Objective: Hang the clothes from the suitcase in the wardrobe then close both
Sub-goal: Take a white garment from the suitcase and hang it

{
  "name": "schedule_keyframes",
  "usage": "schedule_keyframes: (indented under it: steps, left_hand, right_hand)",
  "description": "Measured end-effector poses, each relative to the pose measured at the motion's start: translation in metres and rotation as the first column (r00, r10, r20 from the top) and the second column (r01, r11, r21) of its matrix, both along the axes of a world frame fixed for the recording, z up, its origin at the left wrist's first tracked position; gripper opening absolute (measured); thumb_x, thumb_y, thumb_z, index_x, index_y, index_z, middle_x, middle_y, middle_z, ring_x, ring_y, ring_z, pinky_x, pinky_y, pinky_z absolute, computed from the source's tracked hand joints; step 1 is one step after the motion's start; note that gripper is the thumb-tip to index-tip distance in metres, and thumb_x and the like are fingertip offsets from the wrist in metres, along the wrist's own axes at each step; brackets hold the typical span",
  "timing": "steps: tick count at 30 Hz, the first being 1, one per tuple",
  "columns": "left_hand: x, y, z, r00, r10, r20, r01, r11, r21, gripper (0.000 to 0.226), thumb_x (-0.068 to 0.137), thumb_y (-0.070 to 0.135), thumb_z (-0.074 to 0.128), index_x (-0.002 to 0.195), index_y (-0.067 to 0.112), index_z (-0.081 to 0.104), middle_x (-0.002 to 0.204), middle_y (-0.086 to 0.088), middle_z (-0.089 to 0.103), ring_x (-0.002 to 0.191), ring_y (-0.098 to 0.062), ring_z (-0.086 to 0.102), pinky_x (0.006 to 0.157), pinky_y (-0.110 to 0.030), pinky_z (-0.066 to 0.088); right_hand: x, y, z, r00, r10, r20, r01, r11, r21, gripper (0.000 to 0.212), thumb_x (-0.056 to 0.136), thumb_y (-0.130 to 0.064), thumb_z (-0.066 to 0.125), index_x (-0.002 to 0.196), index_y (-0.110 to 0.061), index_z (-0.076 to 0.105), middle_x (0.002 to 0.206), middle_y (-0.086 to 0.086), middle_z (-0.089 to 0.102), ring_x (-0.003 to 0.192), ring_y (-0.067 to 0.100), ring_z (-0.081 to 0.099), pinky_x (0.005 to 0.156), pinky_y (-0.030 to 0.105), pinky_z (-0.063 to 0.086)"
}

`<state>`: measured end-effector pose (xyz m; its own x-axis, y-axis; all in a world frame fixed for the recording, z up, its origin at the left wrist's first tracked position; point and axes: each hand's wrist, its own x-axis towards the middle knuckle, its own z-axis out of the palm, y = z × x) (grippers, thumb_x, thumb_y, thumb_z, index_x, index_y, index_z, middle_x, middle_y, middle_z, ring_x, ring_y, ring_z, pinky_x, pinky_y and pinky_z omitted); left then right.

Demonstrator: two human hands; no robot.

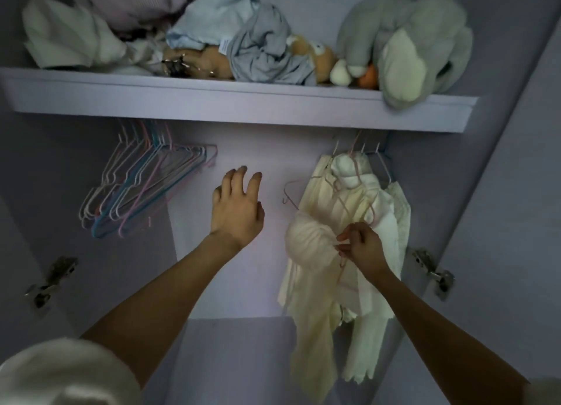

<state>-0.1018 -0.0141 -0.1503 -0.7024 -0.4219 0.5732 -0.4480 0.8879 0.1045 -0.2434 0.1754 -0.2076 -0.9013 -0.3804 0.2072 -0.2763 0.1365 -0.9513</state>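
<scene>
— Reaching into the wardrobe (516,70), the left hand (236,207) hovers with fingers spread and relaxed, grasping nothing. And the right?

— The right hand (362,246) pinches a pink hanger (343,260) against the cream clothes (328,253), which hang at the rail's right end under the shelf (243,101).

— Spare hangers?

— The empty hangers (139,186) bunch at the rail's left end; soft toys (403,46) sit at the shelf's right end.

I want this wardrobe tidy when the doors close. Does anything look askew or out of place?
Yes. The empty hangers on the left hang slanted and bunched. On the shelf, the grey plush toy overhangs the front edge beside crumpled clothes.
</scene>
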Motion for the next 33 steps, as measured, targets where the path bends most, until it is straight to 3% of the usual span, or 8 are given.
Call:
schedule_keyframes:
  steps: [3,8,12,15,22,25,29,33]
  left_hand:
    - [-0.015,0.006,0.021,0.989,-0.041,-0.145,0.003,0.967,-0.253,0.066,0.07,0.015,0.069,0.132,0.009,0.046,0.139,-0.023,0.043,0.129,-0.041,0.04,0.097,-0.051,0.041]
    - [-0.036,0.011,0.052,0.965,-0.054,-0.256,-0.072,0.886,-0.459,0.079,0.066,0.017,0.064,0.14,0.016,0.035,0.147,-0.02,0.033,0.135,-0.04,0.031,0.102,-0.054,0.035]
    - [-0.056,0.005,0.074,0.973,0.018,-0.23,-0.12,0.891,-0.438,0.085,0.079,0.027,0.056,0.149,0.022,0.009,0.157,-0.016,0.005,0.143,-0.04,0.004,0.112,-0.059,0.011]
    - [-0.068,-0.001,0.079,0.985,0.083,-0.15,-0.137,0.908,-0.395,0.084,0.088,0.039,0.045,0.148,0.026,-0.012,0.155,-0.012,-0.02,0.142,-0.037,-0.018,0.113,-0.058,-0.002]
    - [-0.073,-0.002,0.076,0.982,0.142,-0.125,-0.18,0.899,-0.399,0.094,0.087,0.048,0.046,0.144,0.021,-0.024,0.151,-0.016,-0.029,0.139,-0.041,-0.024,0.111,-0.061,-0.004]
    - [-0.072,0.001,0.078,0.985,0.141,-0.102,-0.169,0.909,-0.382,0.093,0.087,0.046,0.046,0.145,0.022,-0.022,0.151,-0.016,-0.028,0.139,-0.042,-0.022,0.111,-0.061,-0.004]
    - [-0.061,0.007,0.074,0.994,0.005,-0.11,-0.039,0.949,-0.312,0.081,0.084,0.029,0.054,0.15,0.021,0.007,0.157,-0.016,-0.007,0.143,-0.04,-0.008,0.111,-0.06,0.003]
    - [-0.024,0.012,0.03,0.998,0.011,-0.059,-0.015,0.998,-0.068,0.072,0.088,0.023,0.05,0.15,0.02,0.012,0.157,-0.013,-0.002,0.145,-0.033,-0.007,0.114,-0.054,0.002]
  right_hand:
    - [-0.017,-0.003,0.008,0.988,-0.044,-0.147,0.057,0.994,0.088,0.031,0.097,-0.009,0.033,0.072,-0.021,0.047,0.081,0.009,0.062,0.077,0.034,0.066,0.07,0.045,0.053]
    - [-0.054,-0.019,0.023,0.955,-0.12,-0.272,0.159,0.979,0.128,0.028,0.097,-0.012,0.032,0.075,-0.02,0.047,0.091,0.015,0.065,0.088,0.036,0.064,0.081,0.047,0.052]
    - [-0.081,-0.033,0.032,0.915,-0.155,-0.372,0.228,0.96,0.16,0.021,0.096,-0.007,0.034,0.094,0.0,0.053,0.096,0.023,0.064,0.092,0.037,0.062,0.082,0.045,0.05]
    - [-0.1,-0.04,0.035,0.947,-0.127,-0.295,0.214,0.934,0.286,0.009,0.094,-0.009,0.041,0.094,-0.01,0.049,0.105,0.021,0.062,0.1,0.036,0.06,0.085,0.038,0.048]
    - [-0.102,-0.036,0.016,0.979,-0.12,-0.165,0.183,0.871,0.456,0.028,0.095,-0.013,0.041,0.12,-0.001,0.047,0.118,0.021,0.057,0.11,0.034,0.055,0.089,0.034,0.043]
    - [-0.086,-0.032,0.017,0.964,-0.135,-0.228,0.217,0.894,0.392,0.031,0.097,-0.013,0.035,0.123,0.003,0.044,0.118,0.024,0.057,0.109,0.037,0.056,0.087,0.035,0.043]
    - [-0.058,-0.022,0.009,0.932,-0.165,-0.323,0.297,0.857,0.42,0.047,0.095,-0.016,0.04,0.139,-0.002,0.032,0.134,0.021,0.043,0.118,0.039,0.049,0.09,0.043,0.043]
    - [-0.021,-0.025,-0.006,0.783,-0.097,-0.614,0.413,0.819,0.398,0.046,0.082,-0.017,0.04,0.124,-0.003,0.053,0.13,0.023,0.049,0.12,0.041,0.047,0.097,0.051,0.04]
